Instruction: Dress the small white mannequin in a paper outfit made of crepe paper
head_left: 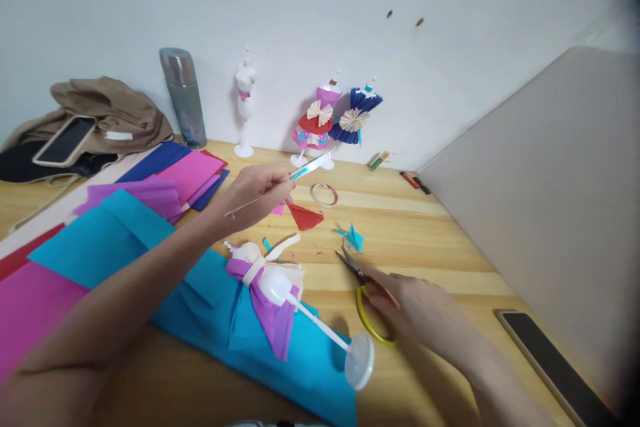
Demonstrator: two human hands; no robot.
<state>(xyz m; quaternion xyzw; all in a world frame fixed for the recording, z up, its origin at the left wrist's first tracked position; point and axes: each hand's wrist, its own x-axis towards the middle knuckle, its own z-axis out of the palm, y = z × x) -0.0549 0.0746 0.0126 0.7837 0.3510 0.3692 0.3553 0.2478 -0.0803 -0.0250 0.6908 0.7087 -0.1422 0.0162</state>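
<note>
My left hand (263,193) is closed on a flat white strip with a teal patch (311,167), held above the table. My right hand (413,303) grips yellow-handled scissors (367,310) low over the wood, the blades slightly parted and pointing away. A small mannequin (275,285) lies tilted between my arms, wrapped in purple and cream paper, with its round base toward me. Beneath it spreads blue paper (320,373). A red paper piece (306,217) sits just beyond my left hand, and a crumpled teal scrap (355,238) lies past the scissor tips.
Against the wall stand a bare mannequin (245,103), two dressed ones (320,117) (356,120) and a flask (184,100). Coloured sheets (187,173) and a brown cloth bag (110,110) with a phone (65,140) fill the left. A tape ring (324,195) lies mid-table; another phone (550,360) lies right.
</note>
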